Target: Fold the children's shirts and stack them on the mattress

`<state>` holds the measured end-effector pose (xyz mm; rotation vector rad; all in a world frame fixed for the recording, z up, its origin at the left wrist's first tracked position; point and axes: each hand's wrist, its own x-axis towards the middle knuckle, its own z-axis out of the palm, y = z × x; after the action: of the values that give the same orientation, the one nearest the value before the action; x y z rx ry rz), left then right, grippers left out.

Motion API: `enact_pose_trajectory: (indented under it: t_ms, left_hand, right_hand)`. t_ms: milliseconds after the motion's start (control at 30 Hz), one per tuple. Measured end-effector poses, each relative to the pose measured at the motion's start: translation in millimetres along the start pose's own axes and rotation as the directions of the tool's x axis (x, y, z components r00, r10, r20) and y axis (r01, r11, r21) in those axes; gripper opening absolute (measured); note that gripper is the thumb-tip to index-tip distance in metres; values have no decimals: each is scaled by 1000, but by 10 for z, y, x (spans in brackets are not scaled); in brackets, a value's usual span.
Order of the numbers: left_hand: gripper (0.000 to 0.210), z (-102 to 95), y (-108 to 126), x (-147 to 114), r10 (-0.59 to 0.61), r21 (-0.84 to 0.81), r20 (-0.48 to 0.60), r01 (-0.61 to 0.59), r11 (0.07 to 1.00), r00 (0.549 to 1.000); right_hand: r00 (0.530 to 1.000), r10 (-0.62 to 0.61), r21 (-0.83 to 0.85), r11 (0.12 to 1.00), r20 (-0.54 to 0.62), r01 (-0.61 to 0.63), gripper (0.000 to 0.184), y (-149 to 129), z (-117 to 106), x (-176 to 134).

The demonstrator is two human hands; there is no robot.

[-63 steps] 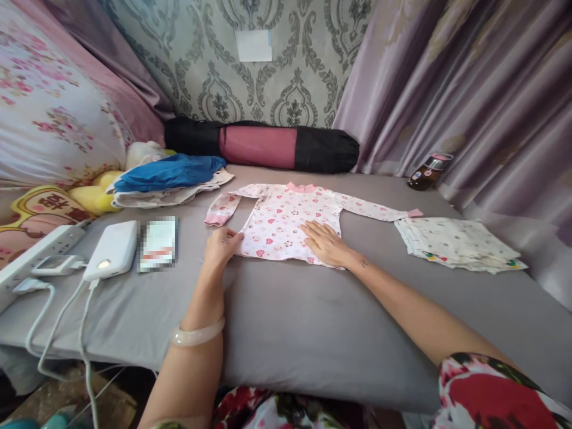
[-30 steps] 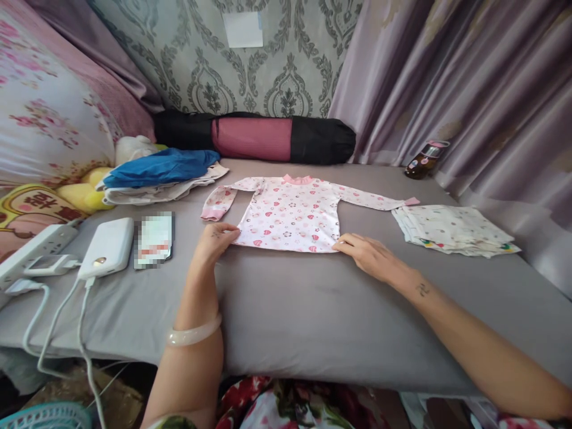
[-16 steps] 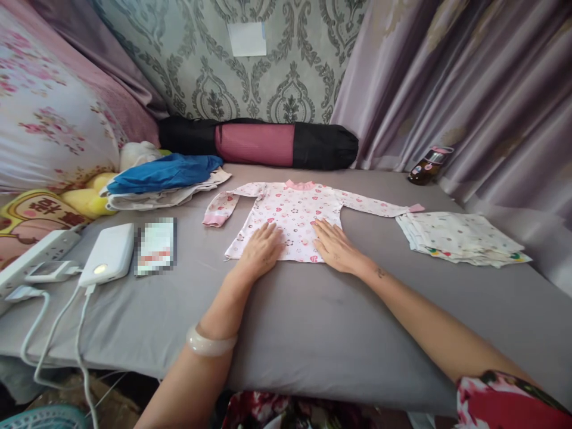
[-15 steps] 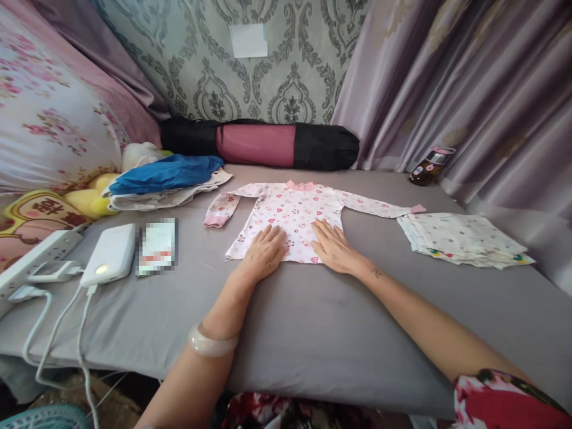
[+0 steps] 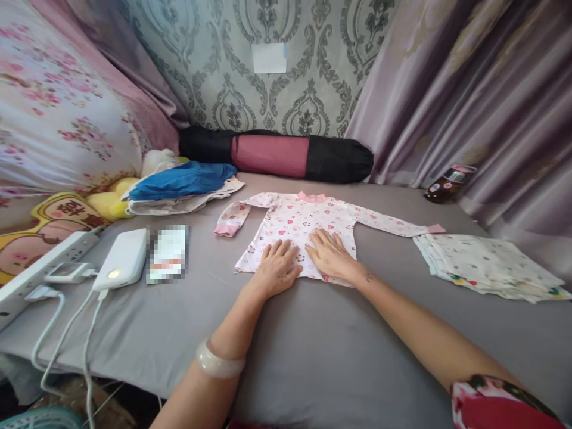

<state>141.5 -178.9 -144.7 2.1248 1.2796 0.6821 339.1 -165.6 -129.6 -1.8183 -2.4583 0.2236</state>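
A grey sheet [image 5: 313, 345] covers the broad flat surface in front of the person, with a mauve curtain [image 5: 504, 89] hanging at the right. Along the patterned wall at the back lies a long black-and-pink bag [image 5: 271, 156]. Near the middle of the sheet, a small white long-sleeved shirt [image 5: 308, 214] with pink hearts is spread flat, collar toward the wall; one sleeve bends at the left, the other stretches right to the corner of a folded pale cloth stack [image 5: 487, 265]. A pile of blue and white cloth [image 5: 185, 180] sits at back left. The left hand [image 5: 279, 268] and right hand [image 5: 328, 256] rest palm down on the shirt's lower half, fingers extended and slightly parted, gripping nothing. A pale bangle [image 5: 218, 362] circles the left forearm.
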Motion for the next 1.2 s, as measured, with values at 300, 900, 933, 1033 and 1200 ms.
enact_pose_trajectory:
  t_ms: [300, 900, 933, 1033, 1200]
  left_hand:
    - [14, -338, -211, 285, -568, -644, -219, 320, 695, 793]
    - [38, -1101, -711, 1077, -790, -984, 176, 82, -159, 587]
    - [35, -1115, -751, 1142, -795, -985, 167, 58, -165, 584]
    - [28, -1129, -886, 1315, -819, -989, 146, 75, -125, 555]
    - [12, -1113, -1101, 1546, -793, -913, -90, 267, 307, 603]
  right_hand:
    - [997, 66, 143, 987, 31, -70, 60, -406, 183, 1127]
    - [841, 388, 240, 918, -376, -316, 39, -535, 313, 1918]
    - [844, 381, 238, 921, -377, -309, 38, -530, 317, 1918]
    - [849, 376, 240, 922, -371, -304, 38, -517, 319, 1919]
    - [866, 360, 255, 925, -347, -283, 39, -480, 315, 1911]
